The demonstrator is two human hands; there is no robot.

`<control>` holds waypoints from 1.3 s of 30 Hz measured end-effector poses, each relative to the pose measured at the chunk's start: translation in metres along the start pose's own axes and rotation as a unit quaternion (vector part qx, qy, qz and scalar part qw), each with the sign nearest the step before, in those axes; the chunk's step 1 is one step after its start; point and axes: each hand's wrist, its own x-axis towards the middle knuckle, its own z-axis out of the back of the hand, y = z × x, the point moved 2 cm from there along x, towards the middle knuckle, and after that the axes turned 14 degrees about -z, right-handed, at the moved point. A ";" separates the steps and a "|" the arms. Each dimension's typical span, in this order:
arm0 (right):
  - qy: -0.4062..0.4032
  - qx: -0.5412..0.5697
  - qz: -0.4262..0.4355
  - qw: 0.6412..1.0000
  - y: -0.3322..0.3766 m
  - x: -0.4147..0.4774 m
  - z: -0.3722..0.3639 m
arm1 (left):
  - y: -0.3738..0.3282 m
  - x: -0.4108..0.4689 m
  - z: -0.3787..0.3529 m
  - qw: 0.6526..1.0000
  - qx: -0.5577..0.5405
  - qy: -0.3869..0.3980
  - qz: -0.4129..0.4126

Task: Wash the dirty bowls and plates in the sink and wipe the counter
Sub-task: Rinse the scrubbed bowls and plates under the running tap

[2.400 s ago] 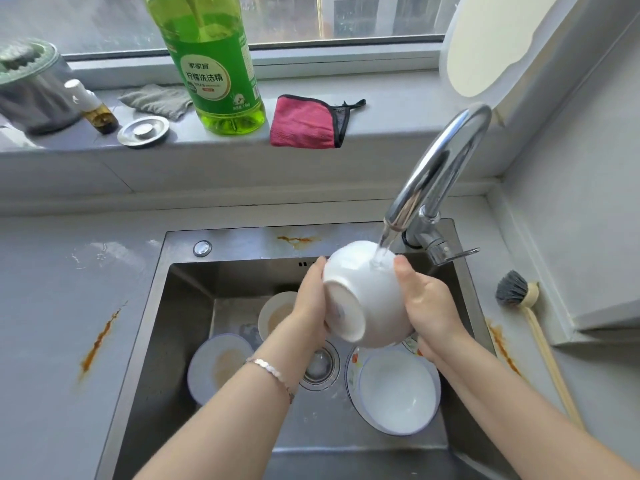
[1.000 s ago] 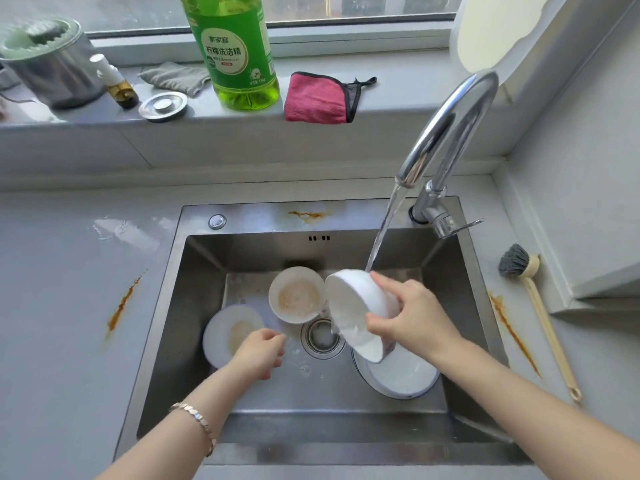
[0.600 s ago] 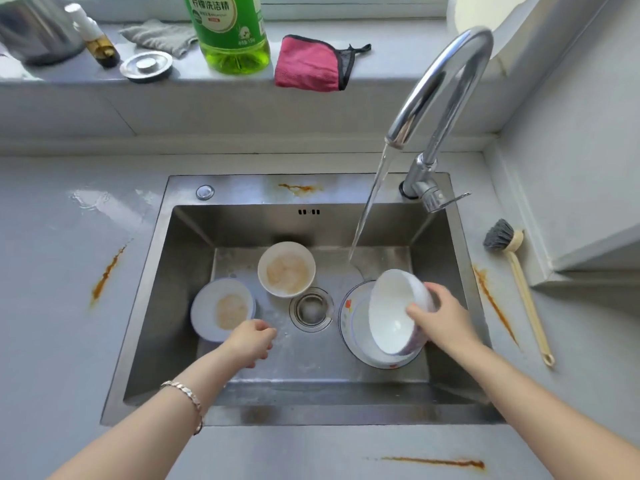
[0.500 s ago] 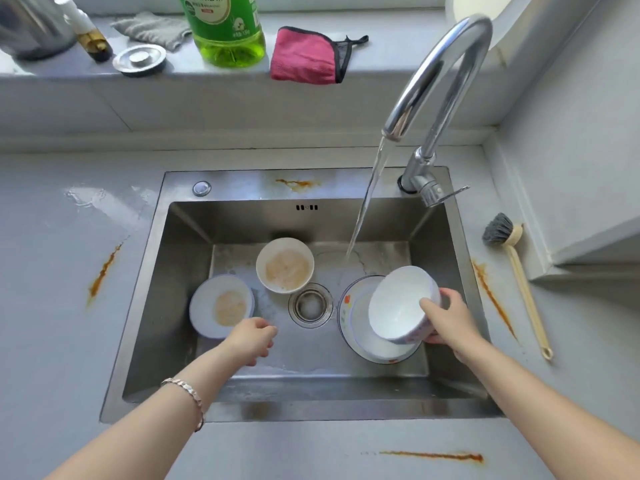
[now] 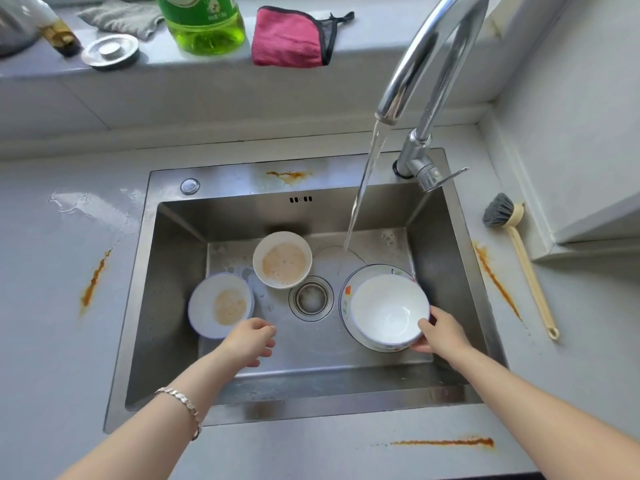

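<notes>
A clean white bowl (image 5: pixel 389 308) sits upright on a flower-patterned plate (image 5: pixel 346 292) at the right of the steel sink (image 5: pixel 166 271). My right hand (image 5: pixel 441 336) grips the bowl's near rim. A dirty bowl (image 5: pixel 282 259) with brown residue stands behind the drain (image 5: pixel 311 298). A dirty small plate (image 5: pixel 220 304) lies at the left of the sink floor. My left hand (image 5: pixel 251 341) hovers just right of that plate, fingers loosely curled, holding nothing. Water runs from the faucet (image 5: pixel 415 64) onto the sink floor.
Orange-brown stains mark the grey counter (image 5: pixel 52 341) at left (image 5: pixel 93 282), right (image 5: pixel 495 278) and front (image 5: pixel 443 442). A dish brush (image 5: pixel 519 258) lies right of the sink. On the sill stand a green detergent bottle (image 5: pixel 204 26), a red cloth (image 5: pixel 289 38), a grey rag (image 5: pixel 119 17) and a sink plug (image 5: pixel 110 51).
My left hand let go of the bowl and dropped toward the small plate. My right hand carried the rinsed bowl from under the tap, turned it upright and lowered it onto the patterned plate.
</notes>
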 end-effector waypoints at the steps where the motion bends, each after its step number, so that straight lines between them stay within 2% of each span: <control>1: -0.007 -0.014 0.002 1.000 -0.001 -0.002 0.001 | 0.001 0.001 0.001 1.000 0.003 0.003 0.001; 4: -0.077 -0.137 0.031 0.987 0.004 -0.010 0.004 | 0.001 0.007 0.003 1.000 0.015 0.016 0.002; 6: -0.178 -0.275 0.068 0.942 0.020 -0.020 0.003 | -0.001 0.014 0.004 1.000 0.020 0.024 0.003; 8: -0.198 -0.292 0.115 0.928 0.041 -0.032 -0.007 | -0.003 0.025 0.005 1.000 0.010 0.027 0.011; 10: -0.151 -0.267 0.153 0.939 0.063 -0.040 -0.027 | -0.003 0.041 0.004 0.999 -0.018 0.028 0.024; 12: -0.102 -0.289 0.169 0.937 0.079 -0.040 -0.050 | -0.004 0.062 0.002 0.997 -0.067 0.014 0.037; 18: -0.043 -0.292 0.143 0.945 0.103 -0.015 -0.102 | 0.007 0.134 -0.002 0.968 -0.214 -0.108 0.074; 20: -0.045 -0.281 0.140 0.948 0.106 -0.011 -0.110 | 0.012 0.150 -0.007 0.942 -0.302 -0.115 0.087; 22: -0.050 -0.274 0.145 0.950 0.106 -0.009 -0.115 | 0.011 0.158 -0.012 0.901 -0.402 -0.135 0.092; 24: -0.050 -0.264 0.148 0.952 0.103 -0.008 -0.117 | 0.011 0.164 -0.012 0.874 -0.450 -0.159 0.088; 26: -0.046 -0.257 0.141 0.955 0.101 -0.009 -0.116 | 0.012 0.167 -0.011 0.878 -0.438 -0.174 0.083; 29: -0.028 -0.235 0.130 0.963 0.096 -0.011 -0.114 | 0.009 0.158 -0.005 0.902 -0.383 -0.183 0.084; 32: -0.001 -0.162 0.115 0.980 0.096 -0.016 -0.112 | 0.001 0.132 0.003 0.932 -0.318 -0.168 0.050; 34: 0.018 -0.120 0.103 0.987 0.100 -0.024 -0.109 | -0.006 0.107 0.010 0.937 -0.315 -0.147 0.020; 37: 0.109 -0.037 0.072 0.991 0.110 -0.046 -0.103 | -0.022 0.058 0.025 0.939 -0.331 -0.096 -0.017; 39: 0.175 -0.005 0.086 0.981 0.116 -0.066 -0.094 | -0.034 0.025 0.034 0.944 -0.317 -0.073 -0.050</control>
